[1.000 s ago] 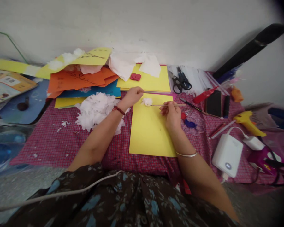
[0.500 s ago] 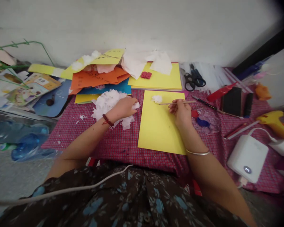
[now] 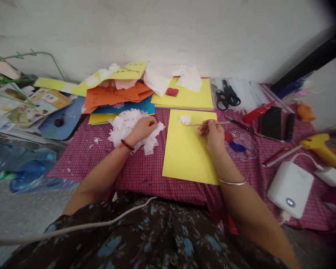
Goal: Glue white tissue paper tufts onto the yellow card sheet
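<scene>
My right hand (image 3: 215, 136) is closed round a thin wooden stick (image 3: 194, 124), held nearly level above a yellow paper sheet (image 3: 189, 157). The stick's left tip lies beside a small tuft of crumpled white paper (image 3: 184, 119) near the sheet's upper left corner. Over a heap of cut white tissue paper pieces (image 3: 124, 123), my left hand (image 3: 143, 129) has its fingers curled together at the heap's right side. Whatever is between those fingertips, if anything, is hidden.
Behind the sheet lie yellow papers with a red folded-paper shape (image 3: 172, 92), orange sheets (image 3: 112, 95) and black scissors (image 3: 226, 98). At right are a paint palette (image 3: 242, 146), a phone-like black slab (image 3: 271, 123), a yellow glue gun (image 3: 320, 145) and a white power bank (image 3: 291, 188).
My left hand has drawn slightly leftward over the heap, and its fingers have curled in. My right hand and the stick stay almost in place; the view has shifted slightly.
</scene>
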The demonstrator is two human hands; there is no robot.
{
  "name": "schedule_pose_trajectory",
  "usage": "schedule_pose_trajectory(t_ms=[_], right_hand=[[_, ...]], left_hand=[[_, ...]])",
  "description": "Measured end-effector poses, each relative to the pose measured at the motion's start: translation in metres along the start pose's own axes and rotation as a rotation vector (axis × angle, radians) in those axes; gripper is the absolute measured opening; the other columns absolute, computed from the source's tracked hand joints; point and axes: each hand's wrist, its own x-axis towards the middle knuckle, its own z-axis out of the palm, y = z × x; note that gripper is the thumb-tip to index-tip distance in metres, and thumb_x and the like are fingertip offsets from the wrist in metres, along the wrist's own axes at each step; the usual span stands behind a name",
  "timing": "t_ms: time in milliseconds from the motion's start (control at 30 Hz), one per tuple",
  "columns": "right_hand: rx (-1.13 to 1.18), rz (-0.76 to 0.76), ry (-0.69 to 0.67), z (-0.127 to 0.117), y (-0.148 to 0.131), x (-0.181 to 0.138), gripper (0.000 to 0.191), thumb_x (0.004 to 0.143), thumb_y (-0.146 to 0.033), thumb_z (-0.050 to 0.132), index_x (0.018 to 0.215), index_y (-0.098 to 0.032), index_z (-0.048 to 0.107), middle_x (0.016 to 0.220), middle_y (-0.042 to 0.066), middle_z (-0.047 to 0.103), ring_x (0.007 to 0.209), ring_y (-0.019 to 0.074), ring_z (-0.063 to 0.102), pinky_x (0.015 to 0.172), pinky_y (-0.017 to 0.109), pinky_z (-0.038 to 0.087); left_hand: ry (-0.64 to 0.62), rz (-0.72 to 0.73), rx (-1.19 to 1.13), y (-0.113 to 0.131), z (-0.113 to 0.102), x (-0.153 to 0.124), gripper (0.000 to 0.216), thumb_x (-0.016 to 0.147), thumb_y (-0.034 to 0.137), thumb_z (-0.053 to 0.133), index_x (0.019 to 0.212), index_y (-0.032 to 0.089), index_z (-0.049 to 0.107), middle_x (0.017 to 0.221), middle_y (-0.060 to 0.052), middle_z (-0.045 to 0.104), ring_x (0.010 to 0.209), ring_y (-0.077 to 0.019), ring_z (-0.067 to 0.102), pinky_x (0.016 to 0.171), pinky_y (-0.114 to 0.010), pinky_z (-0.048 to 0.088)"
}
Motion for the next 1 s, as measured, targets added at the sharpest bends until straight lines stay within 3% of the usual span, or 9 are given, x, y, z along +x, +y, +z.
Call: schedule_pose_trajectory(t_ms=[200, 400, 533, 667, 867, 1000], right_hand=[[-0.012, -0.004, 0.008, 0.0, 0.001, 0.001, 0.025, 0.084, -0.042, 0.063, 0.075, -0.02, 0.059, 0.056, -0.002, 0.064, 0.043, 0.007, 0.054, 0.042, 0.018, 0.042], [-0.016, -0.024, 0.002, 0.0, 0.001, 0.001, 0.027, 0.083, -0.045, 0.064, 0.076, -0.02, 0.059, 0.057, -0.002, 0.064, 0.042, 0.0069, 0.054, 0.041, 0.018, 0.041], [-0.023, -0.012, 0.001, 0.0, 0.0, 0.001, 0.027, 0.084, -0.045, 0.063, 0.076, -0.02, 0.058, 0.056, -0.002, 0.064, 0.041, 0.007, 0.053, 0.041, 0.018, 0.041], [-0.026, -0.014, 0.01, 0.001, -0.001, 0.0, 0.028, 0.086, -0.044, 0.062, 0.075, -0.02, 0.057, 0.056, -0.003, 0.063, 0.04, 0.007, 0.052, 0.041, 0.018, 0.041], [-0.013, -0.015, 0.02, 0.002, -0.001, -0.001, 0.023, 0.087, -0.038, 0.062, 0.075, -0.02, 0.058, 0.055, -0.002, 0.064, 0.042, 0.0074, 0.053, 0.041, 0.018, 0.041], [-0.015, -0.023, 0.013, 0.001, 0.0, 0.0, 0.024, 0.085, -0.041, 0.063, 0.075, -0.02, 0.058, 0.056, -0.003, 0.064, 0.041, 0.0072, 0.053, 0.041, 0.018, 0.041]], left_hand=[[-0.039, -0.087, -0.252, 0.02, -0.026, -0.007, 0.014, 0.084, 0.019, 0.049, 0.082, 0.014, 0.063, 0.078, -0.004, 0.066, 0.067, -0.011, 0.056, 0.063, -0.024, 0.044], [-0.028, 0.091, 0.009, 0.032, -0.045, -0.032, 0.014, 0.084, 0.025, 0.055, 0.084, 0.015, 0.066, 0.084, -0.004, 0.067, 0.075, -0.0144, 0.058, 0.068, -0.028, 0.044], [-0.117, 0.262, 0.307, 0.025, -0.043, -0.049, 0.019, 0.079, 0.029, 0.066, 0.091, 0.015, 0.068, 0.093, -0.008, 0.067, 0.094, -0.0226, 0.059, 0.086, -0.037, 0.045], [-0.239, 0.33, 0.473, 0.02, -0.036, -0.062, 0.031, 0.078, 0.03, 0.068, 0.106, 0.016, 0.068, 0.104, -0.01, 0.064, 0.101, -0.0267, 0.057, 0.089, -0.041, 0.044], [-0.256, 0.321, 0.508, 0.013, -0.026, -0.062, 0.031, 0.076, 0.012, 0.056, 0.104, 0.017, 0.068, 0.104, -0.01, 0.064, 0.103, -0.0262, 0.056, 0.09, -0.041, 0.044], [-0.207, 0.326, 0.45, 0.004, -0.017, -0.055, 0.023, 0.08, 0.014, 0.051, 0.094, 0.016, 0.069, 0.095, -0.01, 0.065, 0.098, -0.0245, 0.057, 0.09, -0.04, 0.045]])
